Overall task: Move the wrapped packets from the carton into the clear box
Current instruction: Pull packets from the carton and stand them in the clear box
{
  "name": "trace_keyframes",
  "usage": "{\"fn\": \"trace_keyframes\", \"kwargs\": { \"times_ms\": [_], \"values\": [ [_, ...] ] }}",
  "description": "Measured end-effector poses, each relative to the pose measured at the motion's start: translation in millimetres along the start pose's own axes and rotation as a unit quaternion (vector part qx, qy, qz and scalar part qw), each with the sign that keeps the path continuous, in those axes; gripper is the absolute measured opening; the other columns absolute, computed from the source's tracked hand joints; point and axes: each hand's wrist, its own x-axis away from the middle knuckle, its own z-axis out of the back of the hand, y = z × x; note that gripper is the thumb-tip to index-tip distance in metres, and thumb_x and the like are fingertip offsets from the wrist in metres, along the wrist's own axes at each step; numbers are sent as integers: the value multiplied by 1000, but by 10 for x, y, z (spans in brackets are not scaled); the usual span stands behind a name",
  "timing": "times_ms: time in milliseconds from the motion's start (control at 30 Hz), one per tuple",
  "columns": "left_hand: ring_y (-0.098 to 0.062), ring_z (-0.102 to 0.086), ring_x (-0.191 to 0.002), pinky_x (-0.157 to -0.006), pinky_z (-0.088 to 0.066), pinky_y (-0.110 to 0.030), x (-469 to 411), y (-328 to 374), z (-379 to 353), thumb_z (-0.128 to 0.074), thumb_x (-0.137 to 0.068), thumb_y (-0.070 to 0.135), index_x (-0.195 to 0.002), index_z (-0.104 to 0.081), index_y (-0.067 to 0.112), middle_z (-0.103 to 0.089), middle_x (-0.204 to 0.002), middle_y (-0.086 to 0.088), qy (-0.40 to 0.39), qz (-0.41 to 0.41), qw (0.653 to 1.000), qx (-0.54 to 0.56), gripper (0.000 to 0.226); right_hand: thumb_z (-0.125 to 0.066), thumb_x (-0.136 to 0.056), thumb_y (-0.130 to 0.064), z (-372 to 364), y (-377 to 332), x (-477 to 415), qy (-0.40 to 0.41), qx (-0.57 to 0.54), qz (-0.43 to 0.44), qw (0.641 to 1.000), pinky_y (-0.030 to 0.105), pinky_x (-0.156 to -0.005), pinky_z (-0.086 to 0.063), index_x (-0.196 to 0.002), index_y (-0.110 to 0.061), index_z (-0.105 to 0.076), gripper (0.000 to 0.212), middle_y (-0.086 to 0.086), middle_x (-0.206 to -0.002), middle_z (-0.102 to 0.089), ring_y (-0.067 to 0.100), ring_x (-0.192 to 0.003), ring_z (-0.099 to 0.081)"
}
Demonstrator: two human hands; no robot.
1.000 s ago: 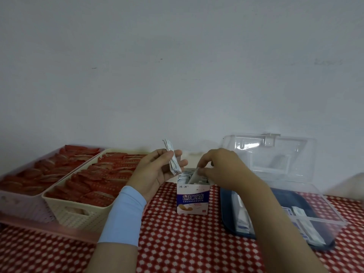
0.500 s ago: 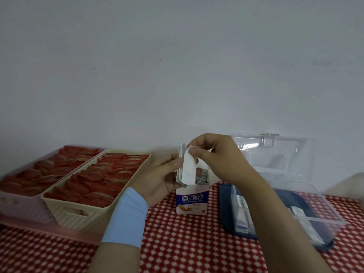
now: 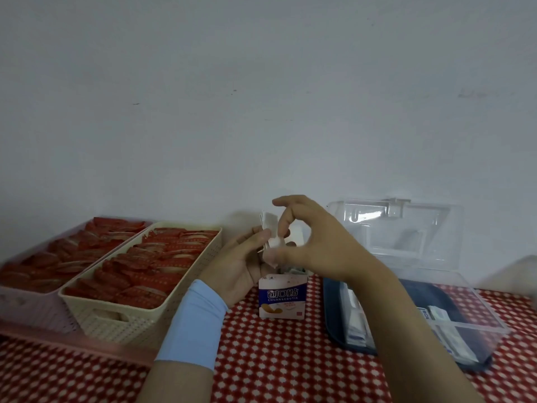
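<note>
1. Packets came first to my eye: a thin bundle of wrapped packets (image 3: 268, 225) stood upright above the open carton (image 3: 283, 296), clear of it and not yet in the clear box (image 3: 482, 301).
2. The left hand (image 3: 241, 263) gripped the bundle from the side, thumb laid across its face. I judged it was acting as a holder, so several could go over in one trip.
3. The right hand (image 3: 316, 245) met the bundle from the other side. Its fingers (image 3: 283, 225) pinched the front of the bundle against the thumb, index raised free. Blur hid the exact contact.
4. The carton stood on the checked surface (image 3: 276, 359) just beside the clear box, lid propped back, keeping the carry short. Stored packets (image 3: 444, 327) lay inside.
5. A cream basket (image 3: 136, 318) and a pink basket (image 3: 29, 309) of red sachets sat well apart on the left.
</note>
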Motion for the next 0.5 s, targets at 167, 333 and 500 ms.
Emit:
{"fn": "trace_keyframes", "kwargs": {
  "times_ms": [167,333,500],
  "values": [
    [-23,-70,-83,-63,-57,-29,8,-11,0,-46,-101,13,-128,-52,-11,-68,-99,-15,-19,4,1000,-2,36,-94,-53,-38,-73,0,-30,-41,67,26,997,31,-82,-58,-73,-30,-56,43,-23,-125,-54,3,-100,-61],
    [-14,-68,-64,-52,-53,-23,-15,-40,-13,-45,-99,14,-102,-59,-2,-70,-76,-8,-22,-4,1000,-14,22,-92,-51,-45,-76,3,-26,-37,64,48,996,35,-71,-58,-74,-29,-50,50,-16,-97,-57,10,-85,-62],
    [-16,-70,-74,-59,-57,-26,-37,-55,-49,-56,-88,21,-113,-63,-1,-70,-92,-11,-18,4,1000,4,34,-84,-49,-56,-103,-11,-19,-22,101,24,994,42,-67,-58,-82,-31,-46,56,-9,-87,-61,15,-81,-64]
  ]
}}
